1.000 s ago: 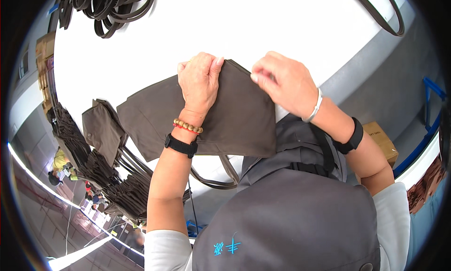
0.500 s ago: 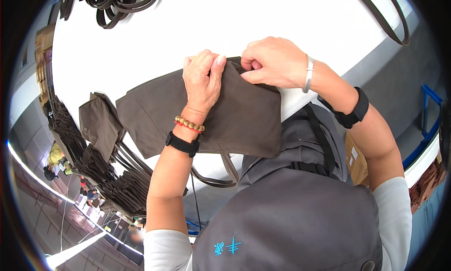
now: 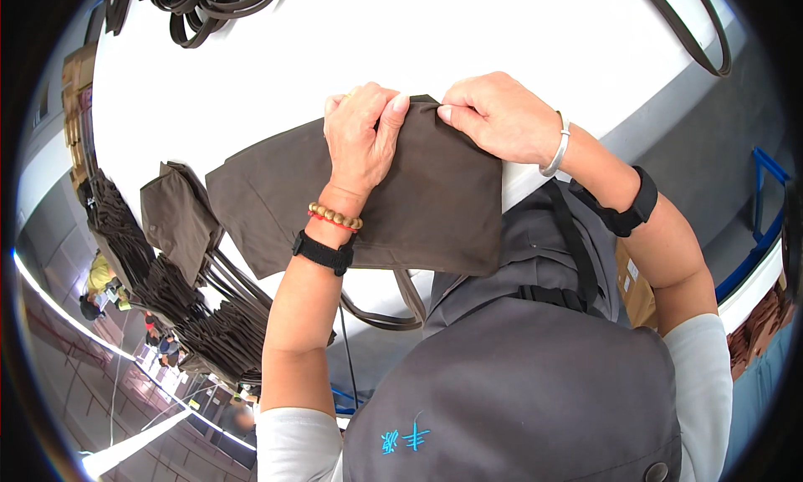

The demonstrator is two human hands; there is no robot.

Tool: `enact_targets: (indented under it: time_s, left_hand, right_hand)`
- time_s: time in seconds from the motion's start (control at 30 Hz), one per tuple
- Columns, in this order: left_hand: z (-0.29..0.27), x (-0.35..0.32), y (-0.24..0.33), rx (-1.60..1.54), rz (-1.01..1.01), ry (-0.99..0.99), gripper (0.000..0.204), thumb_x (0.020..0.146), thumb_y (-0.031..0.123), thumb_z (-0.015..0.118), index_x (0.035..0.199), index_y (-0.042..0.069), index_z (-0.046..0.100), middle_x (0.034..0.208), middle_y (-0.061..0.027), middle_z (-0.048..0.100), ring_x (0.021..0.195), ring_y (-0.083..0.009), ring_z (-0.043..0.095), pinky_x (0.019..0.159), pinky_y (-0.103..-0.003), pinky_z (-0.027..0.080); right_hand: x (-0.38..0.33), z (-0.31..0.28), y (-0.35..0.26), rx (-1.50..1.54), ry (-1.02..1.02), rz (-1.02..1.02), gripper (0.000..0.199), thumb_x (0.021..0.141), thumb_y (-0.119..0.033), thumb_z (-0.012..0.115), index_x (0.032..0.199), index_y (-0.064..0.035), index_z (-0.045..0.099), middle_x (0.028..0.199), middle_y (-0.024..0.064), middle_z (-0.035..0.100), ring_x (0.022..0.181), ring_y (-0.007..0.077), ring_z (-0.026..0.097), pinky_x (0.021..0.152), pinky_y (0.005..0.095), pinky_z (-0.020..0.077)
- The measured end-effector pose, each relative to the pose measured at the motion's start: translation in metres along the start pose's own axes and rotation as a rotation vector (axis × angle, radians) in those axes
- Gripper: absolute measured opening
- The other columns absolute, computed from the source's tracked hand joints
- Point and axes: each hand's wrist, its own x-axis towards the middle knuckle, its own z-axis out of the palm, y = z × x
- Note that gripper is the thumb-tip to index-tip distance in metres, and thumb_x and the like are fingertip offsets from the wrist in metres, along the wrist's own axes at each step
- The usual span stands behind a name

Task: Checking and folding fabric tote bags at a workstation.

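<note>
A flat, bag-like piece of dark brown fabric (image 3: 443,202) lies at the near edge of the white table, partly overhanging toward my apron. My left hand (image 3: 364,135) is closed on its far edge, thumb on top and fingers curled over. Just right of it, my right hand (image 3: 502,118) pinches the same edge between thumb and bent fingers. A small fold of cloth shows between the two hands. Below the fabric hangs a looped brown strap (image 3: 393,321); where it joins is hidden.
Left of the fabric lies another brown cloth piece (image 3: 180,219), beside a long row of stacked brown pieces (image 3: 222,340) with straps. Coiled straps (image 3: 196,26) lie at the far left of the white table (image 3: 468,30). One strap loop (image 3: 698,35) hangs over the far right edge.
My right hand has shifted slightly right, and its fingers have closed from the raised flap onto the fabric's far edge. That edge now lies flatter. My left hand has barely moved.
</note>
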Motion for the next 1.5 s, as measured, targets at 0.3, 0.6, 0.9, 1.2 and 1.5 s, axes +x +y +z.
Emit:
enact_targets:
  time_s: [0.3, 0.6, 0.9, 1.2, 1.5]
  left_hand:
    - [0.002, 0.0, 0.002, 0.035, -0.01, -0.027, 0.028, 0.093, 0.033, 0.06, 0.075, 0.011, 0.062, 0.07, -0.0001, 0.055, 0.066, -0.0188, 0.053, 0.07, -0.033, 0.033]
    - [0.005, 0.001, 0.001, 0.081, -0.012, -0.02, 0.034, 0.086, 0.037, 0.068, 0.07, 0.009, 0.058, 0.065, -0.0002, 0.051, 0.063, -0.0188, 0.05, 0.07, -0.033, 0.032]
    - [0.006, 0.006, 0.007, 0.195, -0.028, -0.041, 0.041, 0.085, 0.035, 0.069, 0.062, 0.009, 0.049, 0.061, -0.0016, 0.046, 0.059, -0.0201, 0.046, 0.066, -0.034, 0.029]
    - [0.011, 0.005, 0.008, 0.297, 0.004, -0.017, 0.039, 0.087, 0.034, 0.067, 0.061, 0.01, 0.051, 0.063, -0.0015, 0.047, 0.062, -0.0209, 0.049, 0.069, -0.036, 0.031]
    - [0.009, 0.009, 0.011, 0.261, -0.01, 0.003, 0.044, 0.079, 0.042, 0.074, 0.06, 0.01, 0.05, 0.06, -0.0008, 0.048, 0.059, -0.0201, 0.047, 0.068, -0.035, 0.03]
  right_hand:
    - [0.009, 0.002, -0.006, -0.02, 0.03, -0.063, 0.021, 0.09, -0.02, 0.059, 0.083, -0.0004, 0.062, 0.067, 0.0134, 0.057, 0.059, 0.024, 0.053, 0.058, 0.0367, 0.0426]
    - [-0.004, 0.017, -0.009, 0.047, 0.293, 0.025, 0.029, 0.088, -0.024, 0.054, 0.073, -0.0011, 0.064, 0.068, 0.0176, 0.063, 0.065, 0.0359, 0.061, 0.064, 0.0454, 0.047]
    - [-0.04, 0.033, -0.004, -0.245, 0.347, 0.05, 0.031, 0.092, -0.03, 0.057, 0.075, -0.0046, 0.06, 0.071, 0.0116, 0.062, 0.063, 0.0322, 0.062, 0.058, 0.0426, 0.0485]
    - [-0.054, 0.049, 0.004, -0.411, 0.505, -0.024, 0.025, 0.092, -0.024, 0.059, 0.076, -0.0059, 0.055, 0.067, 0.008, 0.056, 0.054, 0.0264, 0.059, 0.046, 0.0363, 0.0456]
    - [-0.064, 0.05, 0.006, -0.319, 0.562, -0.044, 0.02, 0.089, -0.024, 0.064, 0.082, -0.0065, 0.057, 0.071, 0.0068, 0.056, 0.055, 0.0246, 0.057, 0.049, 0.0354, 0.0459]
